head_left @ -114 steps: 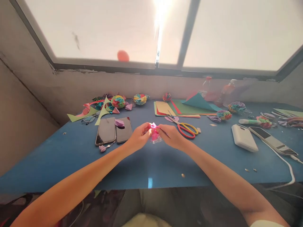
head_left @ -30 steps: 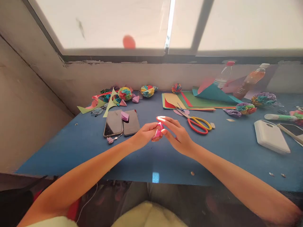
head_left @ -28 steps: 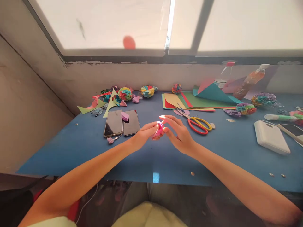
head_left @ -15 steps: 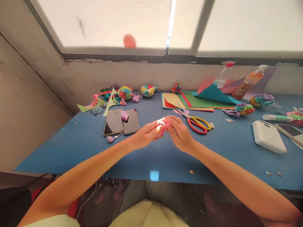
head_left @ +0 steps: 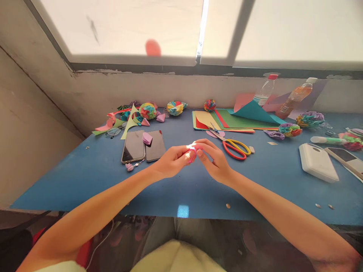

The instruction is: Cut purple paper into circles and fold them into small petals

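1. A blue table [head_left: 170, 196] stretches beneath my hands; above it, between my fingertips, sits a small pink piece [head_left: 192, 155].
2. My right hand [head_left: 215, 162] arches in, fingers curved toward the left fingertips, thumb bent; whether it pinches anything, I cannot tell.
3. My left hand [head_left: 172, 161] curls around the pink piece, thumb pressed against it.
4. The pink piece, mostly covered by fingers and glare, looks light, soft and easily creased, I judge; slipperiness is unclear. The safest hold, I would say, is a gentle thumb-and-finger pinch at its left side.
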The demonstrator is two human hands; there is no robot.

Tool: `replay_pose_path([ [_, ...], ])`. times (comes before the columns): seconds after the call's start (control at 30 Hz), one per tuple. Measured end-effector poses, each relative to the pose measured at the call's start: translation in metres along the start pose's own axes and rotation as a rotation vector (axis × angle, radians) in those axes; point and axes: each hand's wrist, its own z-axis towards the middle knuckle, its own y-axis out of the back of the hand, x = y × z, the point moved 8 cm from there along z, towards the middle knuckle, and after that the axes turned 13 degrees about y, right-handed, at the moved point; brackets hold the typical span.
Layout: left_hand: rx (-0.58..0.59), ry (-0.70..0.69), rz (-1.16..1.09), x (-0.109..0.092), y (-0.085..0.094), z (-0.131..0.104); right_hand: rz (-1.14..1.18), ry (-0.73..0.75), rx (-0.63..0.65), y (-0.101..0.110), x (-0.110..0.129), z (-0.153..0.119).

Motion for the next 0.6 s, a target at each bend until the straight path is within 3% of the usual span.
replay_pose_path([
  [0.27,-0.03,0.02,0.042,0.0023,0.0029,0.0001,0.14,-0.136,-0.084,0.0041,-0.0099,0.0008],
  [0.6,-0.05,0.028,0.087,0.0078,0.0048,0.0021,0.178,-0.182,-0.092,0.0034,-0.0111,-0.0003],
])
